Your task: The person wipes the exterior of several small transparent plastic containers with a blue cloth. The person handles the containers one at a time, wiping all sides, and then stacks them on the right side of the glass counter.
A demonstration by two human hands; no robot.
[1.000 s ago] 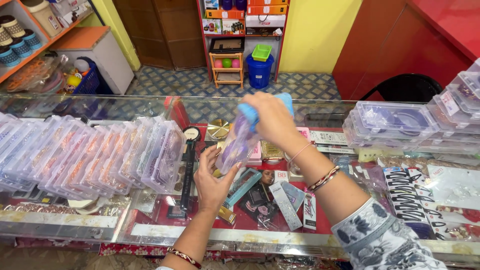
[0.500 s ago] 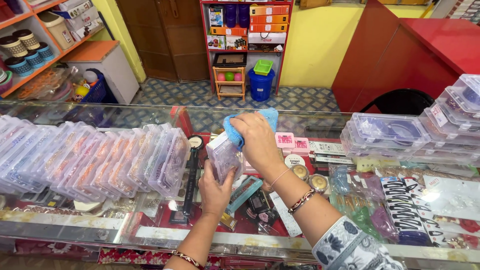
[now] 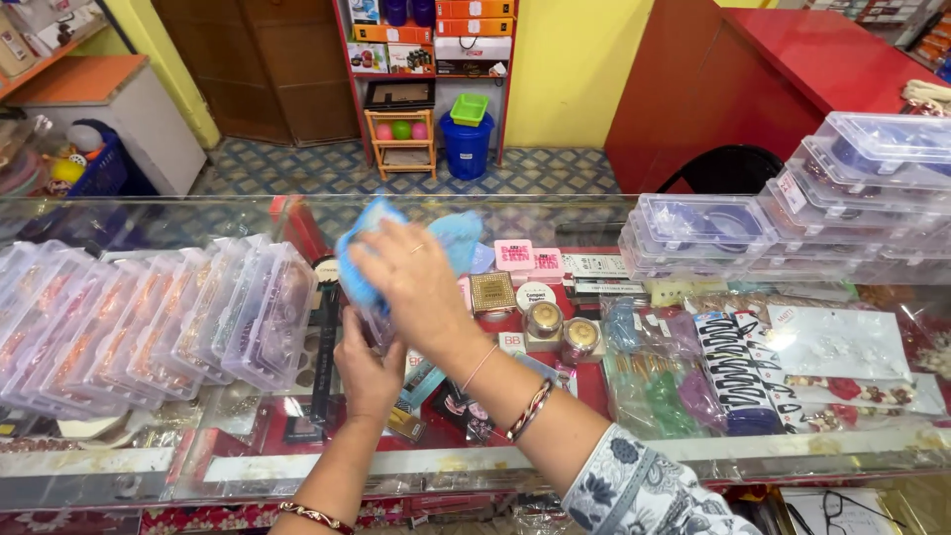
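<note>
A glass counter runs across the shop, with trinkets and small jars in the red-lined case beneath it. Yellow walls, a tiled floor and a shelf unit with a blue bucket stand beyond. Clear boxes lean in a row to the left; more are stacked flat on the right. Over the middle, the left hand grips a clear box from below, fingers closed on its lower end. The box is mostly hidden; what shows stands roughly upright, long axis tilted away. The right hand presses a blue cloth against its top, fingers curled around the cloth.
</note>
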